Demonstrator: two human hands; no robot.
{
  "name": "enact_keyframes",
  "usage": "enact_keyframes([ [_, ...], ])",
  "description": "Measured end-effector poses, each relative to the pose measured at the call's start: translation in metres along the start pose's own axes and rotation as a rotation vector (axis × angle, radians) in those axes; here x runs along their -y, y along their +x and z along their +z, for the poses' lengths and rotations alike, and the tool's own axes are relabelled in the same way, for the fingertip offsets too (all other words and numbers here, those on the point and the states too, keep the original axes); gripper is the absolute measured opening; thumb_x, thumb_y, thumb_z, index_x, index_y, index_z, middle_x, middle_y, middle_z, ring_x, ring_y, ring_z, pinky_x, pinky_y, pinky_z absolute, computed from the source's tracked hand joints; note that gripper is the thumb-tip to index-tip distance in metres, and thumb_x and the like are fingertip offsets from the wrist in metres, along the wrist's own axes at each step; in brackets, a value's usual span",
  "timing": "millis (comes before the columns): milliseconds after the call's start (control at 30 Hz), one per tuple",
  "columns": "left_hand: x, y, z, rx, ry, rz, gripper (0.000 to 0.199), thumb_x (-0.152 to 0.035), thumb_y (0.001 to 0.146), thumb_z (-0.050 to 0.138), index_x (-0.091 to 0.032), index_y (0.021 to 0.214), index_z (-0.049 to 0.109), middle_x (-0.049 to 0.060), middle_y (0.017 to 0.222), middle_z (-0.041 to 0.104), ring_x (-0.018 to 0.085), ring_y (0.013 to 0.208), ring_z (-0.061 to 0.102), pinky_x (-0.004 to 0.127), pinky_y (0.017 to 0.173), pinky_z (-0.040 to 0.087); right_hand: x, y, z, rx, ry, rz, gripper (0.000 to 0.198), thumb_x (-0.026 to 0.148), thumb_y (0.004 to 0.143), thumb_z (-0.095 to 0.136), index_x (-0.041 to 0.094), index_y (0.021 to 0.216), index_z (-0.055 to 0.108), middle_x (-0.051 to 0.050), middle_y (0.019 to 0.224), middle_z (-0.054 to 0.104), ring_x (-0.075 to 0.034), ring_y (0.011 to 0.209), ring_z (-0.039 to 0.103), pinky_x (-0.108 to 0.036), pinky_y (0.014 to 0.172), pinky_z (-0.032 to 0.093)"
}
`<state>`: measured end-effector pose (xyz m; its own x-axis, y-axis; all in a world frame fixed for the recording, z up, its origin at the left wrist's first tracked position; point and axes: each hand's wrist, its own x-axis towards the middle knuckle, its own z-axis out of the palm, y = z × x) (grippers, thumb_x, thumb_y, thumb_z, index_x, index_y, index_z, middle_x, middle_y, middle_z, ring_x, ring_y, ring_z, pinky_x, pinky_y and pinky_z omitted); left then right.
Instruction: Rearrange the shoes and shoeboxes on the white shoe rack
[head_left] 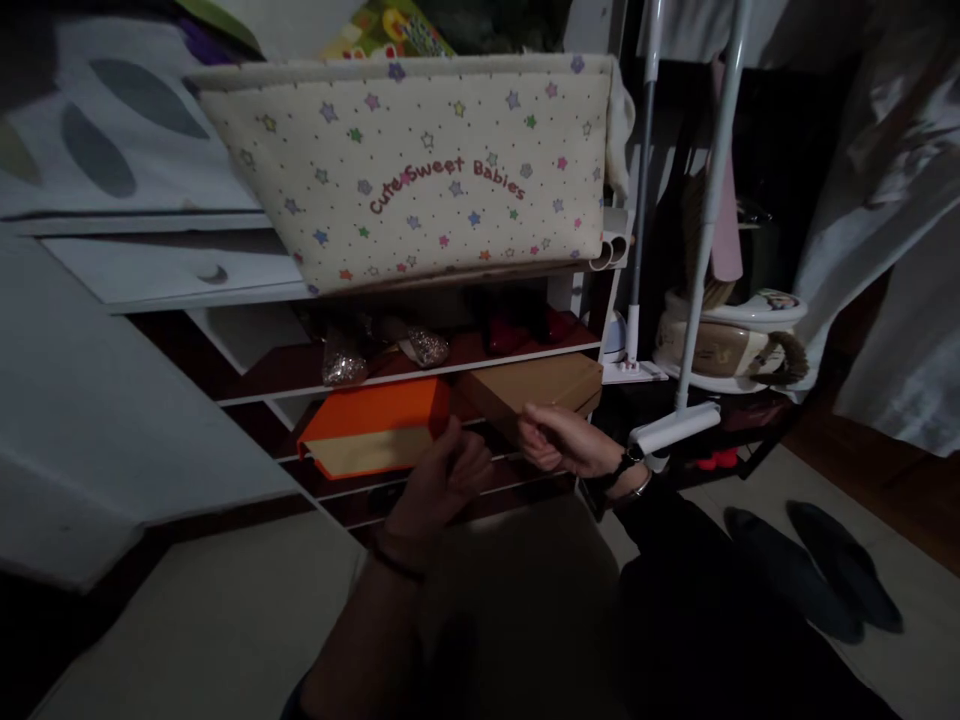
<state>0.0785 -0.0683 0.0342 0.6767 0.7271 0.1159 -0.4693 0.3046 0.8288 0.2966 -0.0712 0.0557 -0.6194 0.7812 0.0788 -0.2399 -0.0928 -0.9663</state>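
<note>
My left hand (pixel 454 470) is raised before the shelf with its fingers curled and the thumb up. It is nearest to an orange box (pixel 382 410) with a cream side, on a lower shelf. Just to its right, my right hand (pixel 562 440) is closed, with the fingers folded in. Behind that hand lies a brown cardboard box (pixel 536 385). The two hands are apart, and anything inside the fingers is hidden or too small to make out. Dim light blurs the area below them.
A fabric basket (pixel 450 180) with star prints sits on top of the shoe rack (pixel 270 385). Glittery shoes (pixel 427 345) and red shoes (pixel 506 335) are on the upper shelf. A white-headed mop (pixel 679 430) leans at right. Dark slippers (pixel 795 570) lie on the floor.
</note>
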Motion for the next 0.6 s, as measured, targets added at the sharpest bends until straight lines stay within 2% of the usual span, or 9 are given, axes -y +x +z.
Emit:
enact_keyframes([
  [67,-0.019,-0.005,0.011,0.112,0.028,0.053,0.074,-0.077,0.088,0.058,-0.019,0.049,0.034,-0.006,0.043,0.020,0.006,0.040,0.020,0.023,0.043,0.017,0.019,-0.004,0.000,0.146,0.067,-0.121,0.065,0.074,0.094,0.055,0.020,0.059,0.041,0.010,0.050,0.028,-0.006,0.044,0.023,-0.020,0.044,0.015],
  [167,-0.025,-0.013,0.016,0.163,0.070,0.065,0.079,-0.090,0.080,0.050,-0.020,0.049,0.033,-0.006,0.043,0.021,0.007,0.040,0.020,0.025,0.043,0.015,0.021,-0.008,-0.008,0.274,0.154,-0.209,0.073,0.085,0.093,0.041,0.022,0.056,0.038,0.009,0.048,0.028,-0.006,0.042,0.023,-0.022,0.043,0.017],
  [300,-0.017,-0.013,0.008,0.130,0.087,0.014,0.082,-0.098,0.076,0.031,-0.021,0.049,0.031,-0.006,0.042,0.020,0.007,0.039,0.017,0.026,0.041,0.011,-0.001,-0.005,-0.018,0.373,0.183,-0.197,0.080,0.099,0.081,0.024,0.023,0.055,0.033,0.010,0.047,0.026,-0.005,0.040,0.018,-0.022,0.041,0.015],
  [433,-0.015,-0.012,0.003,0.124,0.144,0.018,0.085,-0.103,0.067,0.019,-0.021,0.049,0.031,-0.006,0.041,0.019,0.006,0.037,0.016,0.026,0.040,0.010,-0.016,-0.005,-0.023,0.407,0.188,-0.153,0.080,0.103,0.072,0.028,0.024,0.055,0.032,0.011,0.047,0.025,-0.004,0.039,0.017,-0.022,0.040,0.014],
  [600,-0.010,-0.012,0.009,0.117,0.188,0.018,0.086,-0.104,0.065,0.011,-0.022,0.048,0.029,-0.006,0.040,0.018,0.006,0.037,0.015,0.026,0.040,0.008,-0.024,-0.010,-0.026,0.442,0.216,-0.129,0.080,0.103,0.069,0.028,0.024,0.055,0.032,0.012,0.046,0.024,-0.003,0.038,0.016,-0.021,0.039,0.013],
])
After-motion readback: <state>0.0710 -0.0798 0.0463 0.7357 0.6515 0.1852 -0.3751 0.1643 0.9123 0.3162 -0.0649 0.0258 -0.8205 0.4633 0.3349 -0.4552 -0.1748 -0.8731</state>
